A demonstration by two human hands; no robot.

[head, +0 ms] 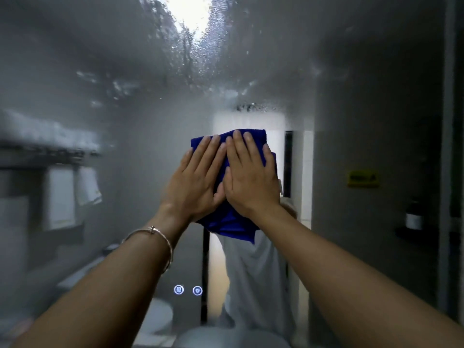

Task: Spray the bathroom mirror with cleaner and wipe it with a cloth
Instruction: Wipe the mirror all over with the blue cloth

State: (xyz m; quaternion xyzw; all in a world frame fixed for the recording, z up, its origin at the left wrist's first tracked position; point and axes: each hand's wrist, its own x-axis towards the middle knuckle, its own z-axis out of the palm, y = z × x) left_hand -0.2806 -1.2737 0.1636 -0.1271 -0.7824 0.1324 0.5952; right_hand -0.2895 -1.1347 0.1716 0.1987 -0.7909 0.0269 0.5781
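Both hands lie flat, side by side, on a folded dark blue cloth [232, 224] and press it against the big wet bathroom mirror [125, 96]. The left hand [194, 182] and right hand [251, 179] have straight fingers, thumbs touching. The cloth sticks out above the fingertips and below the wrists.

Grey walls [364, 121]; bright ceiling light [187, 11] overhead; white towels [60, 197] on rack [50, 153] left; yellow sign [362, 178] right.

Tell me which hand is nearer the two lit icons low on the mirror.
Left. The left hand presses the blue cloth almost straight above the lit icons; the right hand, beside it on the cloth, sits above and further right.
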